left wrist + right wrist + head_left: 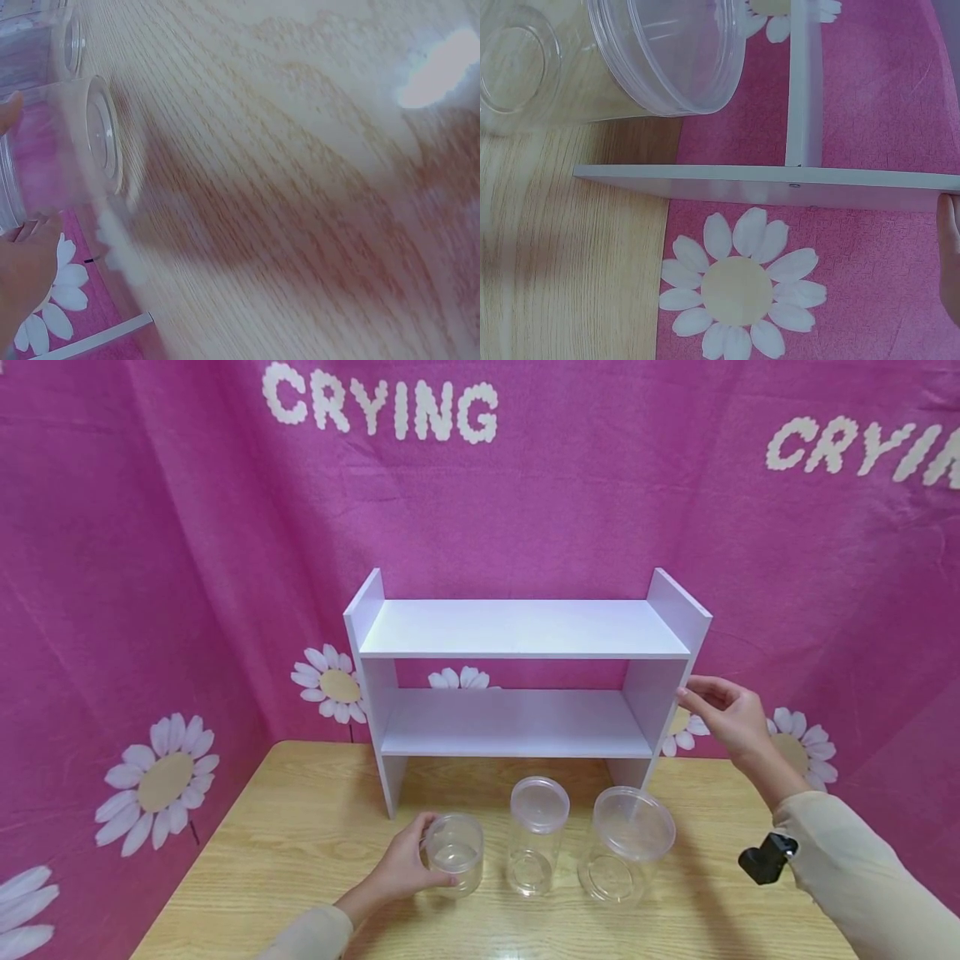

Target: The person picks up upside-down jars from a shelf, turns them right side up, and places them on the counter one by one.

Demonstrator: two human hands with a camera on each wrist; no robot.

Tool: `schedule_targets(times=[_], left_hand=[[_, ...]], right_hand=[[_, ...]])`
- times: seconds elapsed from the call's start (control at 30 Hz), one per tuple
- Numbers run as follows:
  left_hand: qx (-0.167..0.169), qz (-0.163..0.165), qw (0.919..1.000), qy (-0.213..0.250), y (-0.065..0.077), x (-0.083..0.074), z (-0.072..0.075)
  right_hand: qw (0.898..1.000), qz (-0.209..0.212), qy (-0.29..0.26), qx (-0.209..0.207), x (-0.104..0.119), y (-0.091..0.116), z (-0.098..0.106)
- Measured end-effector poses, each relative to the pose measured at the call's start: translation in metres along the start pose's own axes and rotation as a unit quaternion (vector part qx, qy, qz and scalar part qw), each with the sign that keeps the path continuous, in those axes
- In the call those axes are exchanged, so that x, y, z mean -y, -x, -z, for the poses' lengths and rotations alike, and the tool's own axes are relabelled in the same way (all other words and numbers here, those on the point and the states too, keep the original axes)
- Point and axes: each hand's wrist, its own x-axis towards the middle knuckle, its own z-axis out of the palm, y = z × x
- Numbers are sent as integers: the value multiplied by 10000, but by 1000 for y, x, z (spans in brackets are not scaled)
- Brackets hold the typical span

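Observation:
In the head view my left hand [408,862] holds a small clear plastic jar [467,872] from its left side, thumb in front and fingers behind. The jar [64,146] stands upright at the table; whether its top is covered is hard to tell. My right hand [731,718] touches the front edge and outer side of the white two-tier shelf's right panel [670,693]. No fingers show on that panel's inner face. In the right wrist view only part of the right hand [951,262] appears, against the panel [780,187].
A tall, narrow clear jar [534,852] and a wider clear jar [615,868], both with translucent lids, stand in front of the shelf [517,747]. Beneath is a wood-grain table [247,860]. Pink cloth [525,510] with daisies hangs behind and at the sides.

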Motion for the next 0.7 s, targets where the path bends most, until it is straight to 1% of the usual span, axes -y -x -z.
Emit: schedule_targets(times=[0.1,0.27,0.4,0.47,0.57,0.7], left_hand=[[-7,-27,10000,-61,0,1,0],[9,-58,10000,10,0,1,2],[68,-54,10000,-11,3,-2,3],[61,-17,10000,-75,4,-5,3],[-44,90,9997,-235,5,-13,7],[-259,196,9977,-588,5,-28,15]], right_hand=[[10000,13,17,1,0,-1,-1],[10000,-32,56,61,1,-1,-2],[9999,-47,25,104,2,0,-3],[9999,-30,-2,115,3,1,-3],[9999,68,-69,122,3,5,-3],[9983,262,-506,124,3,11,-2]])
